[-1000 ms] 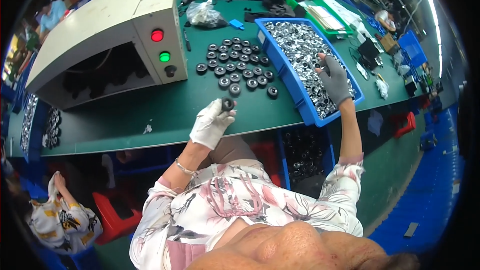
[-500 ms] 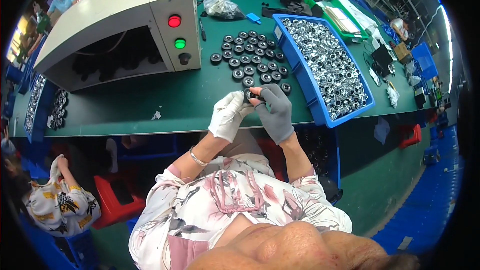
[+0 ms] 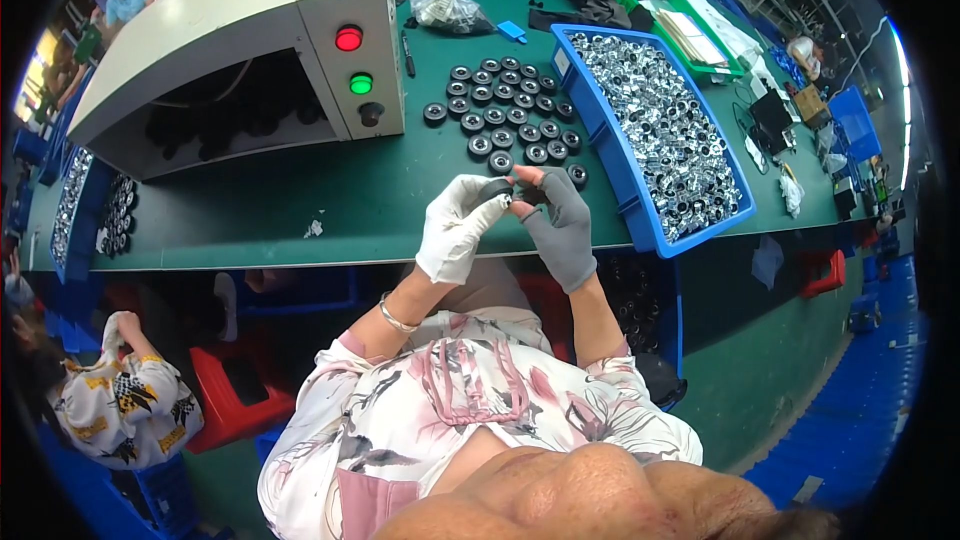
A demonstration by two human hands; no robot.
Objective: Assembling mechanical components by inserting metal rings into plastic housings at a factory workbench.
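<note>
My left hand (image 3: 456, 232), in a white glove, and my right hand (image 3: 556, 221), in a grey glove, meet over the green table's (image 3: 300, 210) front edge. Together they pinch a small black round part (image 3: 497, 192) between their fingertips. Just beyond the hands lies a cluster of several black round parts (image 3: 505, 110) laid out in rows on the table. To the right, a long blue bin (image 3: 640, 130) is filled with small shiny metal pieces.
A beige machine (image 3: 250, 40) with a red and a green light stands at the back left. A clear plastic bag (image 3: 445, 5), more blue and green trays and tools lie behind. A red stool (image 3: 235, 385) and another person (image 3: 110, 405) are at lower left.
My right hand came back from the blue bin to meet my left hand; both now hold the black part together, a little closer to me than before.
</note>
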